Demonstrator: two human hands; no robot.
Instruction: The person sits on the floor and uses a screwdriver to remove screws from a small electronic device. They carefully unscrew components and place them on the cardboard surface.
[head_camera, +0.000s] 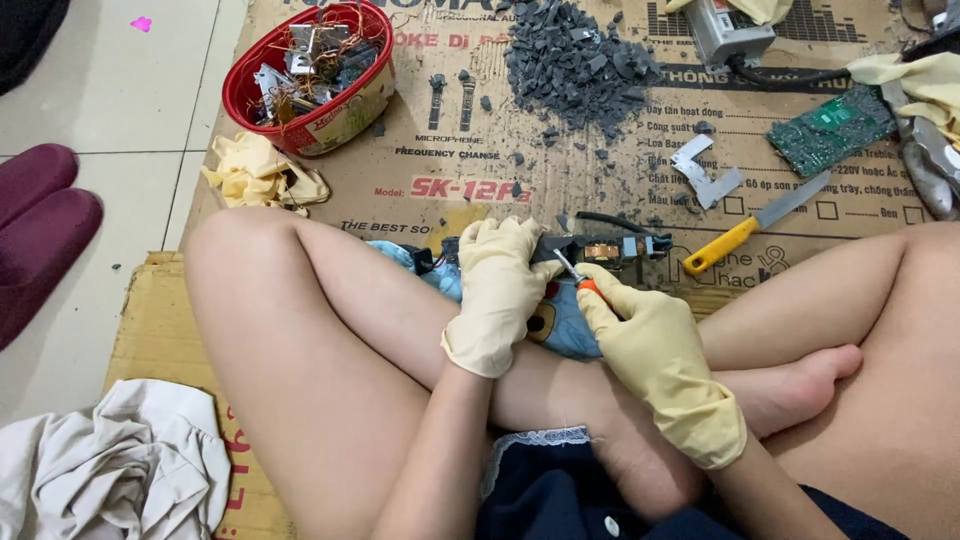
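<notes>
A flattened cardboard sheet (560, 170) lies on a pale tiled floor, and a person sits cross-legged on it. Both hands wear yellowish rubber gloves. The left hand (497, 290) is closed around a black electronic part (600, 250) and holds it above the crossed legs, at the near edge of the cardboard. The right hand (650, 345) is closed around a small screwdriver (578, 277) with an orange handle; its metal tip touches the black part. Under the part lies a blue cloth (565, 325), touching the leg.

On the cardboard, just right of the black part, lies a knife (755, 225) with a yellow handle. Behind the knife there is a bent metal bracket (700, 172), and further right a green circuit board (830, 128). A pile of dark grey plastic pieces (575, 60) sits at the far side of the cardboard. At its far left corner stands a red bowl (305, 75) with wires and metal scraps, and just beside it a crumpled yellow glove (262, 175). Left of the cardboard, on the floor, lies a white cloth (120, 465).
</notes>
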